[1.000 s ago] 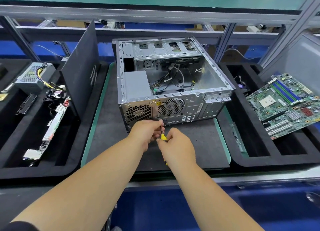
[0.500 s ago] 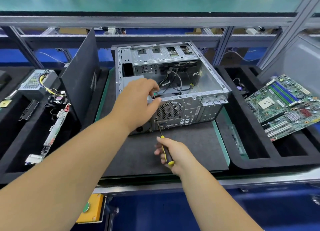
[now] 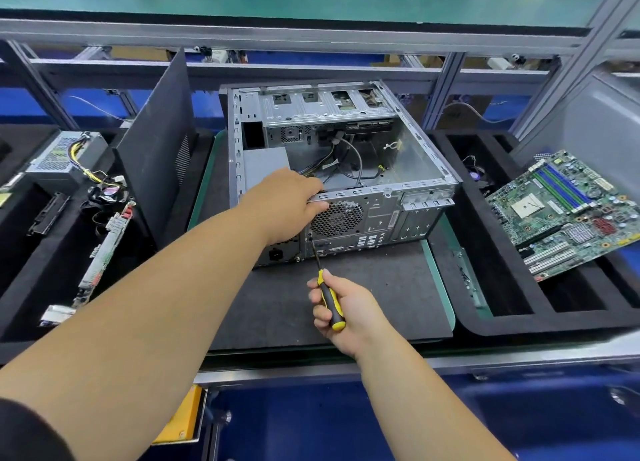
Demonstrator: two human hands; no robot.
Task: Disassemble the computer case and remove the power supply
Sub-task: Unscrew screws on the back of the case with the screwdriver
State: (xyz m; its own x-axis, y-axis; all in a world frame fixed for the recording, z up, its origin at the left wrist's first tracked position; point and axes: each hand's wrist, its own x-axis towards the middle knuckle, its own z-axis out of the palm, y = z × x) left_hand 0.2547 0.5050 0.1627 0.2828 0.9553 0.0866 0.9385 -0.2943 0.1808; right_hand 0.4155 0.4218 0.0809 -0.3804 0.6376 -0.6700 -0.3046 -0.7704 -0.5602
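The open grey computer case [image 3: 420, 155] lies on its side on a dark mat, back panel toward me. Its grey power supply [image 3: 265, 164] sits in the near-left corner, partly hidden by my left hand [image 3: 287, 206], which grips the case's top rear edge over the supply. My right hand [image 3: 343, 310] holds a black-and-yellow screwdriver [image 3: 330, 303]; its tip touches the back panel just left of the round fan grille [image 3: 337, 218]. Loose cables lie inside the case.
A black side panel [image 3: 152, 145] stands upright left of the case. The left foam tray [image 3: 45, 280] holds another power supply [image 3: 62, 157], cables and a card. A motherboard [image 3: 568, 211] leans in the right foam tray. Metal frame rails run behind.
My left hand left the screwdriver, rose and settled on the case's rear edge over the power supply. My right hand shifted back on the handle, with the tip now against the back panel.
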